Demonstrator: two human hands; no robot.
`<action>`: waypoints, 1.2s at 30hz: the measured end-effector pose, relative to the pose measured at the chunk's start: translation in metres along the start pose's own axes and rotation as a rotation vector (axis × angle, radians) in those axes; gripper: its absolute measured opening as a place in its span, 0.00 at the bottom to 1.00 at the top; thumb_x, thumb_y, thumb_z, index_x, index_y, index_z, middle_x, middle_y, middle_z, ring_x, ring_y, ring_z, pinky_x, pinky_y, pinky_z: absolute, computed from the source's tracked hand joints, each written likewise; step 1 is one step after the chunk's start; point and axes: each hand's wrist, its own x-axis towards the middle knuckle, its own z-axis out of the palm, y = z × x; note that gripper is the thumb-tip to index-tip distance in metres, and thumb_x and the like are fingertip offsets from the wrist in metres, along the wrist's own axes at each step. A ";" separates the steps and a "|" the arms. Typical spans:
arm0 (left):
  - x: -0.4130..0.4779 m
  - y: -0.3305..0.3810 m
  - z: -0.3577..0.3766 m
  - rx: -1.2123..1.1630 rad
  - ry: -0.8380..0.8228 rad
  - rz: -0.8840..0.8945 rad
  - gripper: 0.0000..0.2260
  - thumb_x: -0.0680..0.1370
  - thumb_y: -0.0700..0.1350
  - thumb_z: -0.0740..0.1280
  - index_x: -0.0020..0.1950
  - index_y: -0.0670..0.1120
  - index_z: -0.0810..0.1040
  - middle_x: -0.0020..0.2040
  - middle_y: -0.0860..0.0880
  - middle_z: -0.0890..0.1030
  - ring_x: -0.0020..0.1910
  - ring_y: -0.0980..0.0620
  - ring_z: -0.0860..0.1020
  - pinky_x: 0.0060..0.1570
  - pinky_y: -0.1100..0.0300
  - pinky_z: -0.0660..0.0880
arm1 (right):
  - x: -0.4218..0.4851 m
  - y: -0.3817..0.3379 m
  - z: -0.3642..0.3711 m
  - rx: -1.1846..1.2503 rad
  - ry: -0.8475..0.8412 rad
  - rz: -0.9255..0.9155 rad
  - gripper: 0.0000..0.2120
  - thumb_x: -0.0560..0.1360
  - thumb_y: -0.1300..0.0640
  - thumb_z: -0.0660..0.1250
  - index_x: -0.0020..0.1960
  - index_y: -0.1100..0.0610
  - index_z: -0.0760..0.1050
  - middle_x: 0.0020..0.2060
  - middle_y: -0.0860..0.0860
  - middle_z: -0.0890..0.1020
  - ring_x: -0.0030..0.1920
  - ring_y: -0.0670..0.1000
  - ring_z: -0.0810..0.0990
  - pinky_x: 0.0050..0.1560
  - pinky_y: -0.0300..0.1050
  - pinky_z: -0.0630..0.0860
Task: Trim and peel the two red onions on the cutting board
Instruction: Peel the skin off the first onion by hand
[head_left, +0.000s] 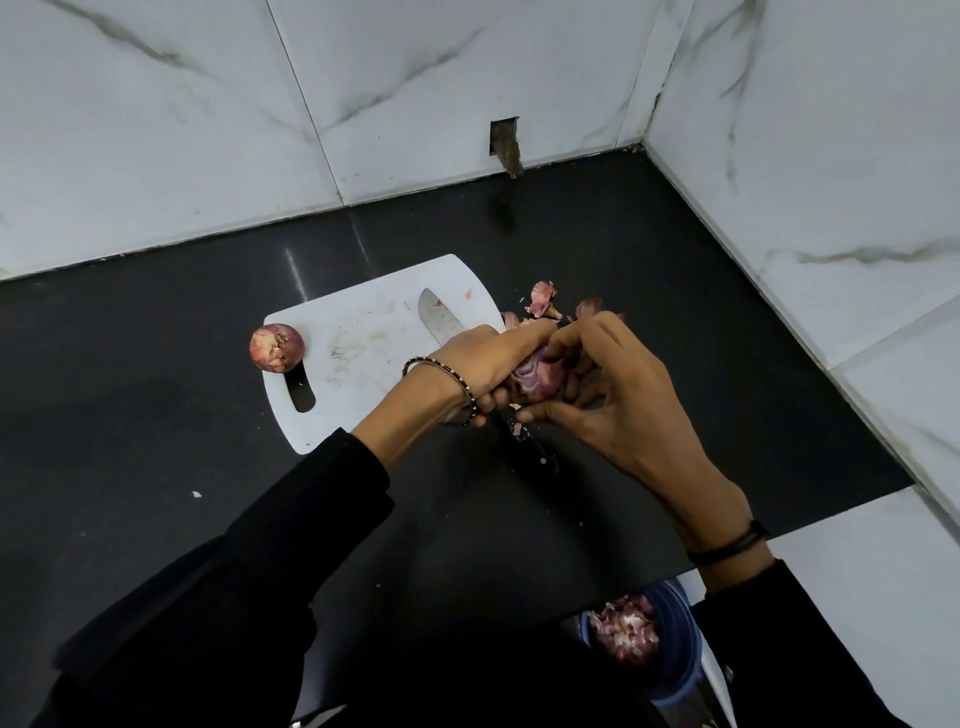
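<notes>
Hands, left hand (483, 364) and right hand (608, 395), pinch one onion (537, 376); blue tub (670, 660) holds, seemingly, peels (623, 629).

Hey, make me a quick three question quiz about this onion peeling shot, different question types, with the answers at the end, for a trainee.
1. True or false: the steel kitchen knife lies flat on the white plastic cutting board.
2. Multiple choice: where is the unpeeled round red onion? A) at the board's left edge B) in the blue bin C) in the right hand
3. Fill in: the loose papery pink onion skins lie on the dark ____ beside the board.

Key: 1 true. 2 A. 3 countertop. The left hand and right hand hold the half-peeled purple onion.
</notes>
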 end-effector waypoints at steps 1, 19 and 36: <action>-0.001 0.001 0.001 0.011 0.006 0.004 0.26 0.75 0.68 0.59 0.39 0.45 0.76 0.23 0.49 0.70 0.17 0.55 0.63 0.23 0.67 0.66 | -0.001 -0.001 -0.001 -0.006 0.004 -0.006 0.23 0.64 0.46 0.78 0.53 0.56 0.76 0.51 0.50 0.74 0.46 0.44 0.72 0.44 0.33 0.73; -0.030 0.018 0.005 0.043 -0.012 0.017 0.28 0.77 0.63 0.60 0.22 0.49 0.74 0.23 0.50 0.67 0.16 0.57 0.60 0.20 0.69 0.62 | -0.016 -0.018 -0.009 0.046 0.100 0.001 0.23 0.64 0.47 0.79 0.49 0.59 0.73 0.46 0.50 0.76 0.42 0.48 0.74 0.41 0.40 0.74; -0.049 0.009 0.013 0.102 0.024 0.046 0.24 0.78 0.63 0.59 0.34 0.45 0.74 0.23 0.50 0.68 0.17 0.57 0.61 0.20 0.70 0.61 | -0.029 -0.030 -0.016 -0.122 0.043 -0.072 0.22 0.66 0.52 0.82 0.54 0.55 0.77 0.49 0.50 0.74 0.46 0.46 0.71 0.46 0.31 0.68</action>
